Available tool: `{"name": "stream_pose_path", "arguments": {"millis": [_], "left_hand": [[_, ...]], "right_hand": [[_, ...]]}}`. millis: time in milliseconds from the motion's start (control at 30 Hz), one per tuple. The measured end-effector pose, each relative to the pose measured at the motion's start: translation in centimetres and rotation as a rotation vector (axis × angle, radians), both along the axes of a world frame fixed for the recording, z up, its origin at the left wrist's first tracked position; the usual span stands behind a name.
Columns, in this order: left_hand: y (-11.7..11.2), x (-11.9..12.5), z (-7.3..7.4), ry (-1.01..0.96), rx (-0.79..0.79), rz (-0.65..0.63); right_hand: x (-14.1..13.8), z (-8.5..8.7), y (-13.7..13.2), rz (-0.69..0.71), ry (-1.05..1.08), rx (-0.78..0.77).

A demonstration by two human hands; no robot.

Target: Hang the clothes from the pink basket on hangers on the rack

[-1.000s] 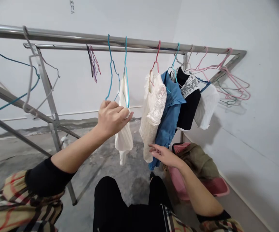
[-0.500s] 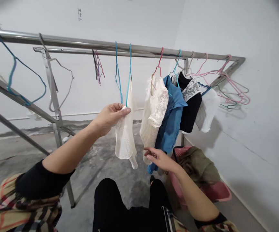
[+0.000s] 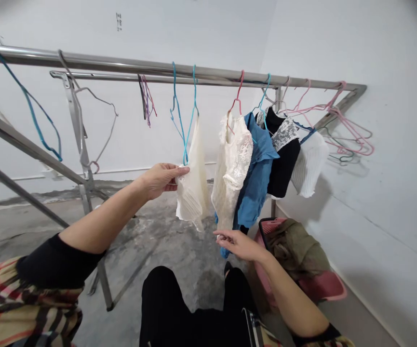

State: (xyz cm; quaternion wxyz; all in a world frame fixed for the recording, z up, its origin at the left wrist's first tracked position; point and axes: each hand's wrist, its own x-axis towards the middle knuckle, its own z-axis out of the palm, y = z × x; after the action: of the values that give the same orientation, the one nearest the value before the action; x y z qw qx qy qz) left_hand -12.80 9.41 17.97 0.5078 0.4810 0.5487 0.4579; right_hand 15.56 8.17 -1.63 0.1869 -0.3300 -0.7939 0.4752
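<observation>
A: What does the left hand point(image 3: 165, 179) do?
B: It pinches the edge of a thin white top point(image 3: 195, 190). The thumb and fingers are closed on the cloth, so that grip is clamped on the top.

A: Where is the white top?
B: It hangs on a blue hanger point(image 3: 194, 89), and the hanger hooks over a shiny metal bar point(image 3: 215, 73). The left hand is at the low end of the hanger. Another blue hanger point(image 3: 174, 84) is just beside it, on the left.

A: And the right hand point(image 3: 242, 244)?
B: It is low down, by the bottom of a cream lace top point(image 3: 234, 164). The fingers are bent. I cannot tell if that grip is apart or together, or if it holds the lace.

A: What holds the lace top up?
B: A red hanger point(image 3: 241, 89) on the same bar.

A: What is next to it?
B: A blue shirt point(image 3: 259, 166) is right beside it. Then come a black top point(image 3: 283, 171) with a lace collar and a ribbed white top point(image 3: 309, 164).

A: What is down on the floor point(image 3: 157, 241)?
B: A pink basket point(image 3: 333, 288), with a brownish green cloth point(image 3: 298, 248) in it.
</observation>
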Motion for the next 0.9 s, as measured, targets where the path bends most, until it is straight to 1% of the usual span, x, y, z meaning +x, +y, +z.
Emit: {"name": "stream_pose_path", "arguments": {"millis": [100,167,267,333,400,467,533,567,600,700,767,833,900], "left_hand": [[0.3,-0.6,0.5,0.071,-0.027,-0.024],[0.5,-0.9,1.0,0.12,-0.008,-0.044],[0.4,-1.0,1.6,0.17,0.066,-0.077],[0.2,-0.8,1.7,0.24,0.15,-0.07],[-0.3,-0.5,1.6,0.401,0.269,-0.012],[-0.8,-0.2,1.2,0.686,0.437,0.123],[-1.3,0.2,0.6,1.008,0.655,0.277],[-1.5,0.3,0.3,1.142,0.773,0.327],[-1.7,0.4,0.1,1.246,0.89,0.349],[-2.0,0.2,-0.5,1.449,1.183,0.325],[-2.0,-0.2,-0.9,1.535,1.301,0.328],[-2.1,-0.4,-1.4,1.566,1.345,0.321],[-2.1,-0.3,-2.3,1.542,1.323,0.268]], "right_hand": [[0.0,-0.4,0.0,0.007,-0.017,-0.003],[-0.1,-0.6,0.0,0.011,-0.02,-0.008],[-0.2,-0.8,0.0,0.013,-0.019,-0.02],[-0.2,-0.8,0.0,0.011,-0.031,-0.024],[-0.2,-0.8,0.0,0.011,-0.041,-0.021],[-0.1,-0.9,0.0,0.016,-0.048,-0.016],[-0.1,-1.0,0.1,0.021,-0.051,-0.014],[-0.2,-1.1,0.1,0.023,-0.047,-0.013],[-0.2,-1.2,0.1,0.026,-0.042,-0.014],[-0.4,-1.4,0.2,0.023,-0.028,-0.018],[-0.5,-1.4,0.2,0.006,-0.019,-0.016],[-0.8,-1.1,0.1,-0.019,0.005,-0.009],[-1.1,-0.5,0.1,-0.055,0.047,-0.003]]}}
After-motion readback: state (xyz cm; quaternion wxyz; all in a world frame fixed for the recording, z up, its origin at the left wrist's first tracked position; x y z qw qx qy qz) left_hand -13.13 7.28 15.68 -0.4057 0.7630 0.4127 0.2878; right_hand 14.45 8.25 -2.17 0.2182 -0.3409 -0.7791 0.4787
